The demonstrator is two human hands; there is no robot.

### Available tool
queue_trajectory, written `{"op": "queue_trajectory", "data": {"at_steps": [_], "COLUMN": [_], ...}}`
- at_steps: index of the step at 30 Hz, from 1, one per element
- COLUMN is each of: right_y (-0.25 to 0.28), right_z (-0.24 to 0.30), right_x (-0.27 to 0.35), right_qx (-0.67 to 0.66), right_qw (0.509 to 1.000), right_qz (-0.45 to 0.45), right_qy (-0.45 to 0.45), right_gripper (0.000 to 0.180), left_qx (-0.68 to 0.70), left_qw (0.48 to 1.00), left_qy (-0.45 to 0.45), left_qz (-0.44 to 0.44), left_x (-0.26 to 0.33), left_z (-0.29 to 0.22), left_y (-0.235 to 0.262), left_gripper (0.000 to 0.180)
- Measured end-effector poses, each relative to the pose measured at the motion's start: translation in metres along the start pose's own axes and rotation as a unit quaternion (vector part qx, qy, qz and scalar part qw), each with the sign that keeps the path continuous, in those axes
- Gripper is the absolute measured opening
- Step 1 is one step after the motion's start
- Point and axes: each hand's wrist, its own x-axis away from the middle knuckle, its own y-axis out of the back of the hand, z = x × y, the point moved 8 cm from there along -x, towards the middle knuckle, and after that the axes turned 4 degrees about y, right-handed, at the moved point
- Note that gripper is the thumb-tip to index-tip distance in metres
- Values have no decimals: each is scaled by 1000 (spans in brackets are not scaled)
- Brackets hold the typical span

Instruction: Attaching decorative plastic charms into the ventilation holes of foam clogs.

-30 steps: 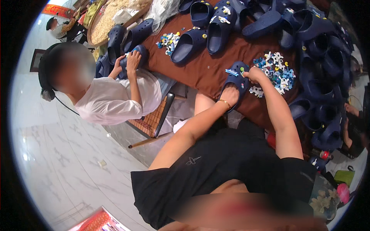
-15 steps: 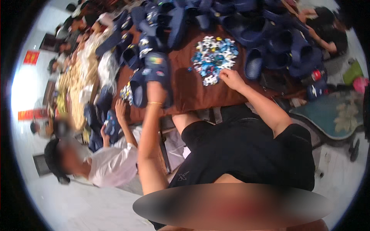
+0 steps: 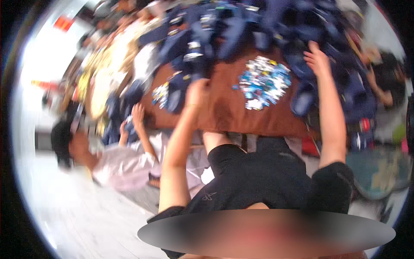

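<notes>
My left hand (image 3: 197,93) is over the brown-covered table, just below a row of navy clogs bearing white pieces. It is smeared by motion, and whether it grips anything is unclear. A navy clog (image 3: 174,98) lies close to its left. My right hand (image 3: 318,61) reaches over the navy clogs (image 3: 297,54) at the right, its fingers apart and nothing visible in them. Between my hands is a heap of small white, blue and yellow pieces (image 3: 264,82), probably shoe charms. A smaller pile of such pieces (image 3: 160,95) lies at the left edge.
Many navy clogs cover the far part of the table (image 3: 258,123). At the left sits a co-worker in a white shirt (image 3: 125,168), hands near more clogs. Clear plastic bags (image 3: 146,62) and pale cream material (image 3: 114,64) lie beyond. Another person in black (image 3: 390,82) is at the right.
My right hand has left the charm heap and moved up and right over the clogs, fingers opening. The clog at my left hand is no longer distinct there. The whole view has shifted.
</notes>
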Motion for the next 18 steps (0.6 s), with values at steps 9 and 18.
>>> {"op": "queue_trajectory", "data": {"at_steps": [9, 18], "right_y": [-16, -74], "right_z": [14, -8], "right_x": [-61, 72], "right_qx": [-112, -270], "right_qw": [987, 963], "right_qz": [-10, -3], "right_qy": [-115, -1], "right_gripper": [42, 24], "left_qx": [198, 258], "left_qw": [974, 959], "left_qy": [77, 118], "left_qz": [75, 29], "left_x": [167, 153], "left_z": [-31, -40], "left_y": [-88, -57], "left_gripper": [24, 28]}}
